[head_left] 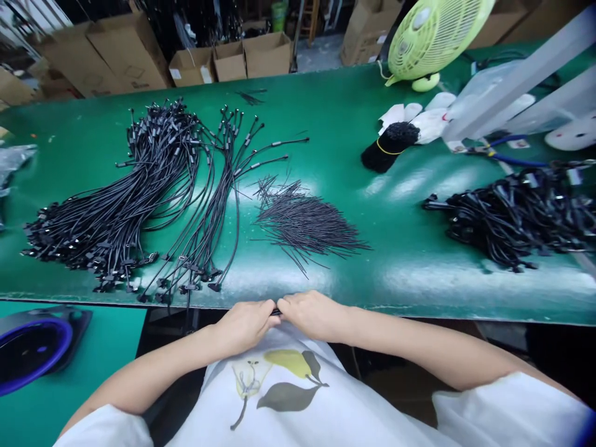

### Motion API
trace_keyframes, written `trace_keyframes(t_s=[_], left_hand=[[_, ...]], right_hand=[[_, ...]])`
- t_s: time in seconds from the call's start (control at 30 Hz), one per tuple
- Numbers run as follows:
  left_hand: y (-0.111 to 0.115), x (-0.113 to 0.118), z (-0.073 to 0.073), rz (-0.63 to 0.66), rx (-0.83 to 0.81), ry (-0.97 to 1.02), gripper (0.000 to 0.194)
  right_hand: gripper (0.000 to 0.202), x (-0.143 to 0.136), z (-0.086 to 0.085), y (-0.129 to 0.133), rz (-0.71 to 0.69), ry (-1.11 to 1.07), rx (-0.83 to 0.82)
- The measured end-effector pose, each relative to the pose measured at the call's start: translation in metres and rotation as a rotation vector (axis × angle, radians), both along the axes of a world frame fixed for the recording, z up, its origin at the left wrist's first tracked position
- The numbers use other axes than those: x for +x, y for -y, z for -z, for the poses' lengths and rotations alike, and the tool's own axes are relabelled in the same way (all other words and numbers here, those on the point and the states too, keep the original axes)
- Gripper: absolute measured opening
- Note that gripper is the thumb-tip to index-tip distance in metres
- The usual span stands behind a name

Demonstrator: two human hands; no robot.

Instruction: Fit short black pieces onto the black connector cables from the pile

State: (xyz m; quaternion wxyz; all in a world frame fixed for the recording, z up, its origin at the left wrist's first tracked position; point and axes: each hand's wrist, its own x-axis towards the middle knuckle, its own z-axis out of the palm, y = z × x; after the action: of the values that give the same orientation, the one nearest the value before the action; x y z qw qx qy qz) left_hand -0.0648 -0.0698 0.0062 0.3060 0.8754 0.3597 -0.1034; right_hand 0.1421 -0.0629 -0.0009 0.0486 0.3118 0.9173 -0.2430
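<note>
The left hand (246, 323) and the right hand (311, 313) meet in front of the white printed shirt (279, 379). Fingers of both hands are closed on a small black slender piece (276, 311), which lies between the fingertips and is mostly hidden by them. The hands are at the near edge of the green smooth-topped counter (335, 136); this edge runs across the full view.

Directly beyond the hands lies a loose pile of thin black wire lengths (316, 223), with a strip of green surface between it and the near edge. To its left is a small group of black cables with end connectors (223, 192); some connectors reach the near edge. Farther left lies a large bunch of black cables (153, 161). To the right, a wide stretch of green surface separates the pile from a heap of folded black cables (516, 214).

Beyond, a black cylindrical bundle with a yellow band (384, 149) lies beside white crumpled items (433, 121). Blue-handled pliers (516, 158) lie near a white metal post (521, 81). A pale green plastic fan (435, 40) stands by the far edge. Past that edge, brown cardboard boxes (267, 56) carry white labels (206, 75), too small to read.
</note>
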Motion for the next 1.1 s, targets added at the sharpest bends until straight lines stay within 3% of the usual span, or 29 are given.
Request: trace_keyframes(t_s=[0.17, 0.27, 0.33, 0.43, 0.53, 0.63, 0.73, 0.87, 0.97, 1.03, 1.1], left_hand=[[-0.008, 0.007, 0.008, -0.083, -0.036, 0.15, 0.027], [-0.011, 0.011, 0.013, -0.21, -0.119, 0.256, 0.027], [-0.012, 0.011, 0.014, -0.355, -0.25, 0.363, 0.031], [-0.016, 0.008, 0.013, -0.662, -0.514, 0.626, 0.04], [-0.024, 0.007, 0.01, -0.914, -0.697, 0.94, 0.041], [-0.033, 0.009, 0.006, -0.981, -0.829, 1.088, 0.04], [-0.039, 0.011, 0.004, -1.003, -0.954, 1.166, 0.039], [-0.043, 0.016, 0.004, -1.047, -0.979, 1.226, 0.04], [-0.046, 0.023, 0.005, -0.984, -0.947, 1.211, 0.042], [-0.047, 0.027, 0.006, -0.977, -0.914, 1.213, 0.045], [-0.046, 0.029, 0.009, -1.002, -0.879, 1.226, 0.049]], right_hand=[[0.014, -0.003, -0.006, 0.008, 0.022, 0.12, 0.077], [0.015, 0.003, -0.009, -0.004, 0.055, 0.088, 0.055], [0.021, 0.02, -0.009, -0.029, 0.155, -0.12, 0.082], [0.031, 0.063, 0.001, -0.089, 0.529, -0.419, 0.293], [0.033, 0.105, 0.023, -0.145, 0.799, -0.407, 0.434], [0.023, 0.123, 0.044, -0.168, 0.885, -0.362, 0.483], [0.018, 0.121, 0.046, -0.162, 0.913, -0.298, 0.53], [0.022, 0.093, 0.02, -0.129, 1.0, -0.305, 0.59], [0.02, 0.045, 0.005, -0.09, 0.916, -0.599, 0.268], [0.019, 0.009, 0.006, -0.068, 0.853, -0.768, -0.036], [0.019, -0.021, 0.013, -0.054, 0.847, -0.858, -0.23]])
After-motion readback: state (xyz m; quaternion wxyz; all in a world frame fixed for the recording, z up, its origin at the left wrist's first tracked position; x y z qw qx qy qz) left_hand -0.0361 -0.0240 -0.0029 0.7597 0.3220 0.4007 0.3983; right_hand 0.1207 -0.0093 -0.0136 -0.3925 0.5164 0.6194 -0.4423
